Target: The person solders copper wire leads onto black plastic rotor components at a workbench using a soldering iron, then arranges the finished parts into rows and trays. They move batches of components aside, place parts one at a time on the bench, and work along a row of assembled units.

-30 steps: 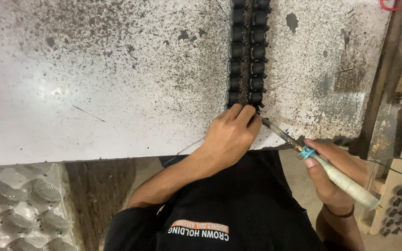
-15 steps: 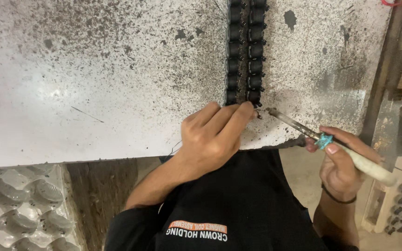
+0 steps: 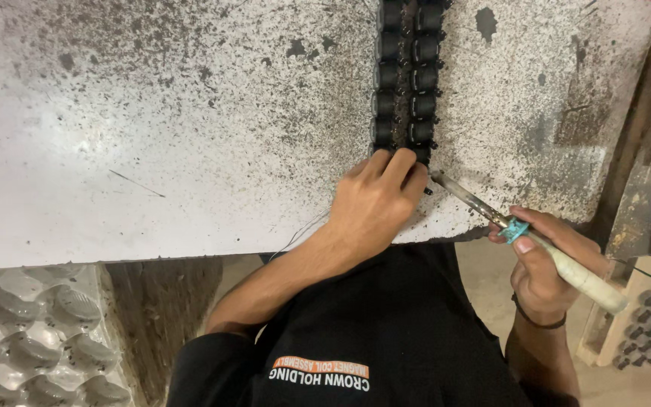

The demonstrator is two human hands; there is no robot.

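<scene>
The left hand (image 3: 374, 203) lies palm down on the near edge of a white, black-speckled worktable (image 3: 152, 151), its fingers curled over the closest end of a double row of small black cylindrical parts (image 3: 407, 75); the fingertips press on the last pieces of that row, though whether they pinch any one of them cannot be told. The row runs straight away from the person across the tabletop, two parts wide, up to the top of the view. The right hand (image 3: 548, 264) is closed around the pale handle of a soldering iron (image 3: 521, 230), just behind its turquoise collar, with the metal shaft slanting up and left so that its tip sits just beside the left fingertips at the near end of the row. A dark band circles the right wrist. A grey moulded tray (image 3: 32, 332) with rounded pockets sits below the table at lower left
</scene>
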